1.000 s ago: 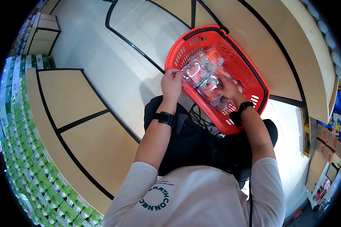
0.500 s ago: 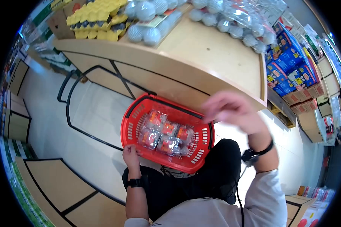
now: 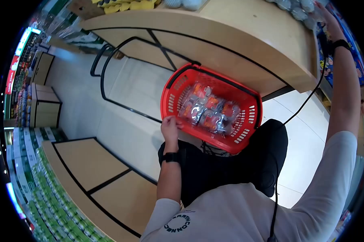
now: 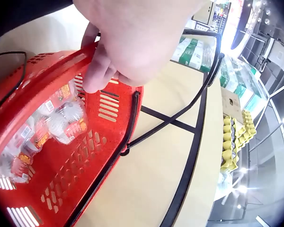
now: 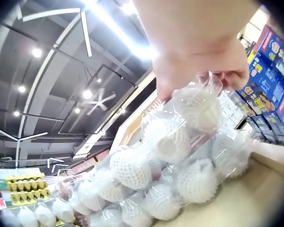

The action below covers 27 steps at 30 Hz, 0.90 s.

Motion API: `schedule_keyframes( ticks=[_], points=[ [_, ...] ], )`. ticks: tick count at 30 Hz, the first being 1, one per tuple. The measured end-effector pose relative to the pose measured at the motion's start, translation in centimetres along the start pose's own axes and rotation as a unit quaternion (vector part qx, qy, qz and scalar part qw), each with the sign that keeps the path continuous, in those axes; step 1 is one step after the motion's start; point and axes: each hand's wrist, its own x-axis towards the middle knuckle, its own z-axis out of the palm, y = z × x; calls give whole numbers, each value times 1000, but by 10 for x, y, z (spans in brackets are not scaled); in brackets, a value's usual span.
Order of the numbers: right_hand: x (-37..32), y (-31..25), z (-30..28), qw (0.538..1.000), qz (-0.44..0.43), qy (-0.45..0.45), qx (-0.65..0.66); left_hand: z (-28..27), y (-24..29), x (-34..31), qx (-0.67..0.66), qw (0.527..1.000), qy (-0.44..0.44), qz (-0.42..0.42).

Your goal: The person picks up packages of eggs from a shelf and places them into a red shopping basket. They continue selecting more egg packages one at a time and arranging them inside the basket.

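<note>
Two hands are at work, and I have the right hand (image 5: 203, 59) stretched far out over the wooden display (image 3: 266, 28), its fingers curled and pinching the gathered top of one clear plastic bag (image 5: 199, 106). At least two round items in white foam netting show in that bag, which leans against other wrapped pieces. Behind and below it I count more than six white netted rounds (image 5: 130, 168) in clear wrap, the exact number lost where they overlap. Several blue boxes (image 5: 262, 75) stand just past the hand, and at least two layers of yellow egg trays (image 5: 28, 184) sit far along the display.

My left hand (image 3: 170, 126) grips the rim of one red basket (image 3: 252, 103), fingers curled over the edge into its inside. One black handle frame (image 3: 102, 82) reaches out from the basket across the floor (image 3: 129, 86). At least five clear packs (image 3: 212, 121) with red-and-orange labels lie together inside, close to the side nearest the person. Two dark wristbands (image 3: 172, 157) show, one on each arm, and two knees in black trousers (image 3: 270, 141) rise beside the basket.
</note>
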Motion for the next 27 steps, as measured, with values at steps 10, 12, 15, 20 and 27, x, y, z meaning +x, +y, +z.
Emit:
schedule_keyframes(
  ticks=[10, 12, 15, 20, 27],
  points=[
    [119, 62, -50, 986, 87, 29, 138, 5, 8, 2, -6, 1000, -15, -8],
    [110, 81, -68, 991, -109, 19, 73, 4, 10, -1, -1, 1000, -14, -12],
    [53, 64, -68, 974, -209, 55, 66, 6, 11, -1, 0, 1000, -11, -14],
    [-139, 25, -4, 948, -116, 67, 289, 5, 13, -2, -5, 1000, -19, -12],
    [-314, 162, 157, 822, 309, -261, 401, 6, 14, -1, 2, 1000, -14, -28]
  ],
)
